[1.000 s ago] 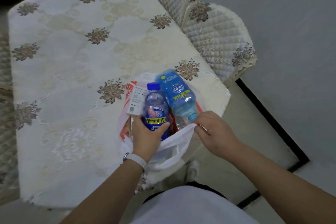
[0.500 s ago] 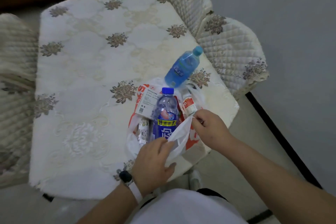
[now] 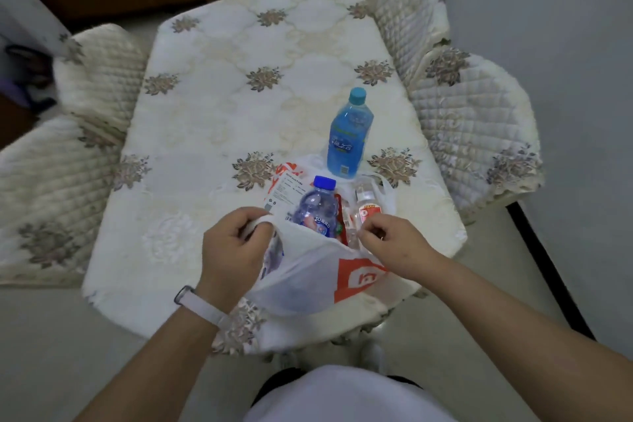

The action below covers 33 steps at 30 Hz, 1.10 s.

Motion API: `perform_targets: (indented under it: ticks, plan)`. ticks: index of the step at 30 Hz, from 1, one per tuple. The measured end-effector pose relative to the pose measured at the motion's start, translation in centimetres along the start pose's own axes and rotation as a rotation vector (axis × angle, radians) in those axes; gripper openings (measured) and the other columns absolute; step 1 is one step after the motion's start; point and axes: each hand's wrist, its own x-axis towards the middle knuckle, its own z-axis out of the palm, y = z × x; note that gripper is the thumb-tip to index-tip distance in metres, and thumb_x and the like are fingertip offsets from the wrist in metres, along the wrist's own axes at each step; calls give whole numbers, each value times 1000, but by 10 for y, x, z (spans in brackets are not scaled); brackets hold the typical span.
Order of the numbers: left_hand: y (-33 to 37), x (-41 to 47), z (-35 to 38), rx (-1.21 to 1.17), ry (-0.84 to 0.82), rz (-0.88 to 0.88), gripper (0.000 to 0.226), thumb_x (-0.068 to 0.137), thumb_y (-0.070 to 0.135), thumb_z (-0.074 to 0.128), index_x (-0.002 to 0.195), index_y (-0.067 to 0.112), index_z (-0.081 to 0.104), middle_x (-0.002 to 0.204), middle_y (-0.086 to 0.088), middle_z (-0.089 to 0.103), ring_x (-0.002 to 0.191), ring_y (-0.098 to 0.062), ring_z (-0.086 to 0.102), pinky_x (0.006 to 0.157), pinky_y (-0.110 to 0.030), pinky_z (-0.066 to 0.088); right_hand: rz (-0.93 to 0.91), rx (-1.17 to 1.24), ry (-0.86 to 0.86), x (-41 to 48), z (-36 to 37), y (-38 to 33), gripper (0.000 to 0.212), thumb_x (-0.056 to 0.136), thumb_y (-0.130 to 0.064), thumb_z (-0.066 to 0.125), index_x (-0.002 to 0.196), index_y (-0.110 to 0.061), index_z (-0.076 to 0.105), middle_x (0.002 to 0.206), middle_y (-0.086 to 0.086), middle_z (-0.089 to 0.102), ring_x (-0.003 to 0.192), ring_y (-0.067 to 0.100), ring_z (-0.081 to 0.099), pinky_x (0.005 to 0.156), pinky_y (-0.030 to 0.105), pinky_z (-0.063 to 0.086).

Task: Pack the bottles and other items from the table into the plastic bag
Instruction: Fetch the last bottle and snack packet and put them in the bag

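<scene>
Plastic bag lies on the table, and you hold its mouth open with both hands.
Your left hand curls round the bag's left rim; your right hand pinches the right rim. Inside the bag you can see a small bottle with a blue cap, a little clear bottle and a white box. A big blue bottle stands just behind the bag.

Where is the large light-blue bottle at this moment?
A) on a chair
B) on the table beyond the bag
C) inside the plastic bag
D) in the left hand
B: the light-blue bottle sits on the table beyond the plastic bag; left hand and right hand grip the bag's rim.
</scene>
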Motion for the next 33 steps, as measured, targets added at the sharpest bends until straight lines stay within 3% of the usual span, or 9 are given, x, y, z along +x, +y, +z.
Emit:
perform_targets:
  ticks: [4,9,15,17,20,24,27,30,33]
  plan:
    - [8,17,5,-47,-112,-68,35,82,-4,59,81,30,68,77,25,68,68,3,59,64,-10,46,2,-12,46,9,-4,7,19,93,-23,57,78,-12,62,73,0,63,66,14,55,59,19,41]
    - [2,34,12,-50,-300,-71,29,70,27,55,95,37,66,94,9,69,94,-13,64,80,-23,50,107,-50,113,33,-11,21,20,93,-28,57,79,-15,62,74,-1,63,69,16,58,57,29,42]
    - [1,99,39,-81,-395,-60,17,79,35,61,95,34,67,96,8,68,91,-10,64,81,-25,51,272,-134,219,73,-7,47,18,91,-30,56,101,-16,62,102,0,62,86,16,57,73,33,47]
    - [2,132,60,52,-452,-34,26,83,41,65,106,30,62,98,9,64,90,-8,61,77,-27,48,342,-142,231,87,-6,53,32,91,-30,56,117,-12,60,113,4,61,95,19,57,78,32,45]
    - [3,174,96,181,-535,7,61,84,47,70,135,24,46,117,5,55,103,-12,55,83,-29,47,442,-128,272,106,-2,59,45,90,-30,56,130,-9,54,124,9,58,107,25,58,84,33,45]
    - [-2,201,149,178,-595,52,98,73,58,77,149,22,27,143,-3,41,129,-19,44,104,-37,43,509,-115,339,128,1,61,33,89,-30,57,113,-6,57,95,4,56,82,22,54,62,30,36]
    - [-10,208,178,167,-590,74,110,64,65,79,150,23,24,143,-2,40,130,-20,45,105,-41,44,552,-63,320,141,1,61,22,92,-31,57,107,-15,54,90,0,57,81,20,53,67,29,35]
    - [-18,211,191,155,-548,86,106,63,65,77,147,26,27,139,0,46,121,-20,54,96,-45,52,584,-103,275,148,0,65,15,89,-28,57,86,-14,61,77,0,60,76,22,56,64,29,36]
    - [-19,212,190,150,-524,92,93,65,57,75,143,29,31,131,4,54,112,-18,59,89,-44,54,561,-98,239,149,-1,67,32,84,-17,57,53,-16,49,52,0,48,53,18,48,53,29,32]
